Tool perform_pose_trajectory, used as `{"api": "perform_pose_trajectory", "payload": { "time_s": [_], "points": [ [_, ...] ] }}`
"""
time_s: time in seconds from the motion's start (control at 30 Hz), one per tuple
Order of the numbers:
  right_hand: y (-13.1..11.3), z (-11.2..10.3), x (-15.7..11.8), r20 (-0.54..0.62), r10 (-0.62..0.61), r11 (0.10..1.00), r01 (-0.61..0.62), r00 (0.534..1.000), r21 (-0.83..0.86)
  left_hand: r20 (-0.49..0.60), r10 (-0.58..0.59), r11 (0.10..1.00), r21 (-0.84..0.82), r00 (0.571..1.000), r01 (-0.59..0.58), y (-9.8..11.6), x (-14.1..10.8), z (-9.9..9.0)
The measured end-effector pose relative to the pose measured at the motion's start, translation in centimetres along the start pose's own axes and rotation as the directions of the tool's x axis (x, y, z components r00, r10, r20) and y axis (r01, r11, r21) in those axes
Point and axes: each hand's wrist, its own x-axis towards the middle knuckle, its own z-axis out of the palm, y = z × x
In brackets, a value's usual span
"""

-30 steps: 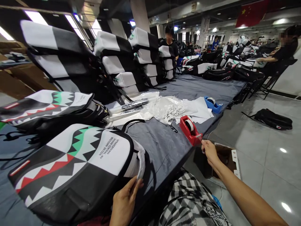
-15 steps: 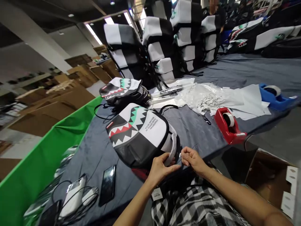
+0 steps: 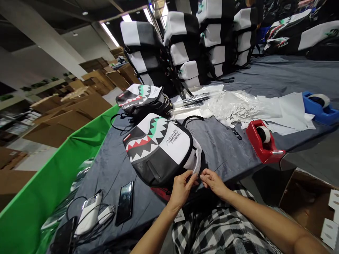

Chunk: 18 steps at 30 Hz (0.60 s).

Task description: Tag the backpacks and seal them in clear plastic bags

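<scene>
A black-and-white backpack [image 3: 159,151] with a red and green shark-mouth print lies on the table in front of me, its top towards me. White wrapping [image 3: 196,160] covers its carry handle. My left hand [image 3: 182,187] is closed in a pinch on the lower end of this wrapping. Just to the right, my right hand [image 3: 214,182] has its thumb and fingertips pressed together beside the handle; anything between them is too small to make out. A white label tag [image 3: 179,216] hangs at the table's front edge, under my left wrist.
A red tape dispenser [image 3: 263,141] and a blue one [image 3: 320,107] stand on the right, by plastic bags and paper [image 3: 246,107]. Another backpack [image 3: 144,98] lies behind; stacked backpacks [image 3: 182,53] rise beyond. A phone [image 3: 125,203] and white power bank [image 3: 88,213] are at left.
My left thumb, stretched out before, has closed against the fingers at the handle wrapping. My right hand stays pinched close by. The view has shifted slightly.
</scene>
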Motion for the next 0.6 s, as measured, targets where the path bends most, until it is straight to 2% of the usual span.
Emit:
{"api": "perform_pose_trajectory", "payload": {
  "time_s": [0.1, 0.2, 0.27, 0.37, 0.47, 0.6],
  "points": [
    [0.2, -0.2, -0.5, 0.001, 0.004, 1.000, -0.004, 1.000, -0.004, -0.005, 0.028, 0.999, 0.027, 1.000, -0.028, 0.3, 0.0, -0.2],
    [-0.8, -0.4, -1.9, -0.003, -0.005, 1.000, 0.005, 1.000, 0.026, 0.020, 0.009, 1.000, 0.017, 1.000, -0.009, 0.6, 0.1, -0.5],
    [-2.0, -0.4, -3.0, 0.041, -0.032, 0.992, 0.026, 0.999, 0.126, 0.049, -0.012, 1.000, 0.009, 0.999, 0.012, 0.8, 0.1, -0.7],
    [-3.9, 0.1, -3.9, 0.170, -0.091, 0.949, 0.033, 0.981, 0.314, 0.066, -0.017, 0.999, -0.034, 0.998, 0.019, 0.7, 0.0, -0.9],
    [-4.5, 1.2, -3.0, 0.232, -0.124, 0.926, 0.028, 0.965, 0.378, 0.056, 0.002, 0.995, -0.100, 0.998, 0.004, 0.0, 0.0, -0.9],
    [-3.1, 2.4, -0.9, 0.159, -0.053, 0.925, -0.012, 0.986, 0.381, 0.025, 0.041, 0.998, -0.049, 0.999, -0.040, -0.5, -0.1, -0.9]
  ]
}}
